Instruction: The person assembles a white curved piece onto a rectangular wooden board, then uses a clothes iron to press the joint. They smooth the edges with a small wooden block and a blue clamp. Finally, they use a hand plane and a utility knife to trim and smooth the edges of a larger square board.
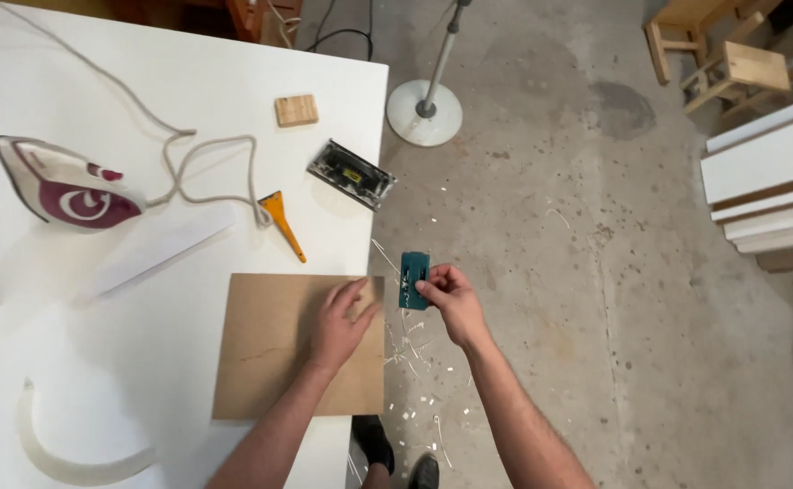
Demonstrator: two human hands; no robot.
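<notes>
Two bare hands work at the white table's (143,380) right edge: the left hand (340,324) lies flat and open on the brown board (278,353), pinning it steady, while the right hand (451,299) pinches a small green edge trimmer (413,280) against the board's overhanging edge.

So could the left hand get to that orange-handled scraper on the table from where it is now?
Probably yes. The left hand rests flat on the brown board, and the orange-handled scraper lies just beyond the board's far edge on the white table, with nothing between them.
</notes>
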